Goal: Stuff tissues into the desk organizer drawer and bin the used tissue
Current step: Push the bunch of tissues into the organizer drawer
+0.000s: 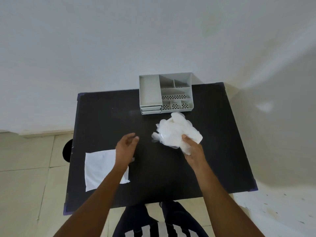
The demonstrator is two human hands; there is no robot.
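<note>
My right hand (194, 152) grips a crumpled white pack of tissues in clear plastic (174, 133), held just above the black table (153, 177) right of centre. My left hand (125, 146) hovers open beside it, fingers apart, holding nothing. A flat white tissue (99, 168) lies on the table's left side, partly under my left forearm. The grey desk organizer (165, 94) stands at the table's far edge; its two small drawers (151, 109) at the lower left front are closed.
A dark round object (67, 150), possibly a bin, shows on the floor just past the table's left edge. A white wall rises behind the table. Tiled floor surrounds it; my legs stand at the near edge.
</note>
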